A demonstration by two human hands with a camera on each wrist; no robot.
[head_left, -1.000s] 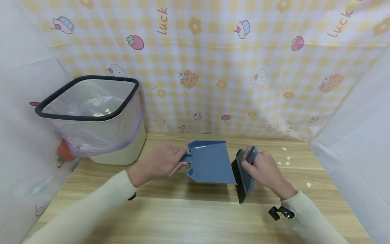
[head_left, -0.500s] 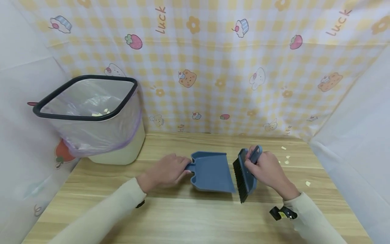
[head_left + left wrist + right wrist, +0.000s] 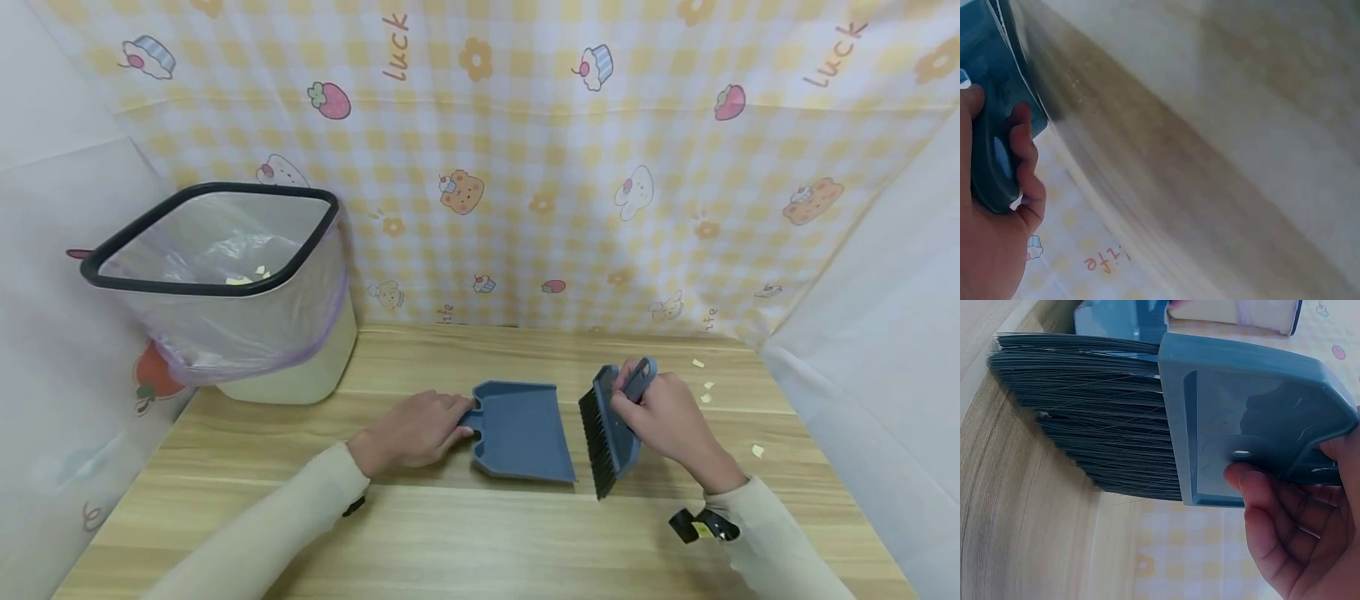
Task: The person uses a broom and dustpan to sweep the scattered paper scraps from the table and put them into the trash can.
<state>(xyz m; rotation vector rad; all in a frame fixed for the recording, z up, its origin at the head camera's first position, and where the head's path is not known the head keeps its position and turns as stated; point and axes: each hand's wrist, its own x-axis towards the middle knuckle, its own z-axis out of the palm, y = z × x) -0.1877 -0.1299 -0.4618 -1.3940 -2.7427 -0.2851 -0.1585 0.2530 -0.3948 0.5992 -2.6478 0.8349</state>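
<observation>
My left hand (image 3: 420, 429) grips the short handle of a blue dustpan (image 3: 522, 432) that lies low over the wooden table, its wide mouth turned right. In the left wrist view my fingers curl round the dustpan's handle (image 3: 992, 156). My right hand (image 3: 663, 417) holds a blue hand brush (image 3: 617, 425) by its handle, dark bristles (image 3: 597, 446) pointing down and left. A small gap lies between bristles and dustpan mouth. Close up in the right wrist view, the fingers wrap the brush handle and the bristle tips (image 3: 1041, 415) meet the wood. No scraps show in the pan.
Several pale scraps (image 3: 706, 398) lie on the wooden table (image 3: 480, 542) right of the brush, one scrap (image 3: 757, 451) nearer the front. A lined bin (image 3: 300, 367) with a black rim stands at left, scraps inside. A checked curtain (image 3: 517, 242) hangs behind.
The left hand has brought the dustpan down and toward the front of the table. The right hand has drawn the brush slightly right, away from the dustpan's mouth.
</observation>
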